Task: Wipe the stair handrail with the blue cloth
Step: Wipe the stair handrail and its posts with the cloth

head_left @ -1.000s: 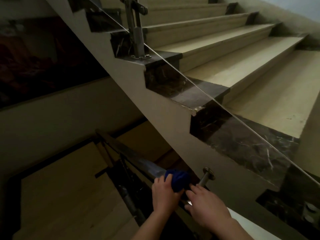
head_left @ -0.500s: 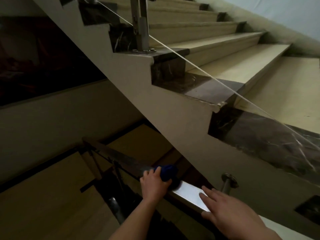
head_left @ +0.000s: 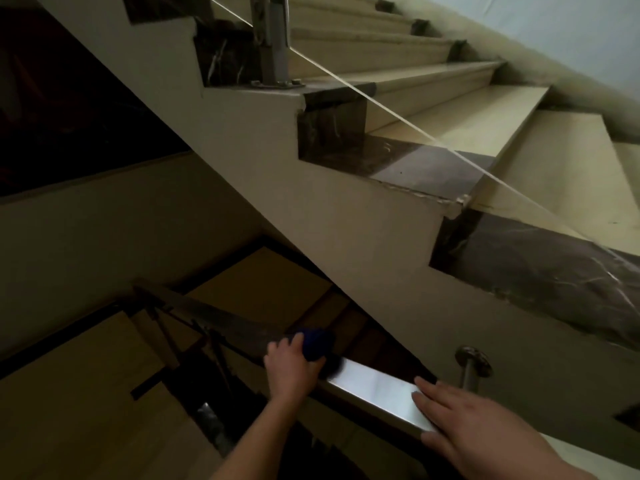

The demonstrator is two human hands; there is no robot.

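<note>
Pretty dim stairwell shot, looking down along a flat stainless handrail [head_left: 377, 386] that runs diagonally from lower right down toward the lower flight. The left hand [head_left: 290, 367] is bunched around the blue cloth [head_left: 317, 344], fingers curled over the top of it and the thumb side tucked against the near edge, so the cloth is squeezed into a wad and pressed right on top of the rail. Only a rounded lump of blue sticks out past the knuckles; can't tell how much cloth is under the palm.

The right hand [head_left: 474, 424] is further up the rail, laid flat with fingers straight and close together, barely fanned. Its fingertips [head_left: 424, 393] rest on the shiny top face of the rail, palm hanging off the near side, not gripping anything. A bare stretch of bright metal sits between the two hands.

Just beyond the right hand there's a round metal bracket [head_left: 472, 365] on a short post. Above all that, the beige-and-dark-marble stairs [head_left: 450, 133] climb up to the right behind a glass panel edge [head_left: 398, 117], with a steel baluster post [head_left: 273, 39] bolted at the top.
</note>
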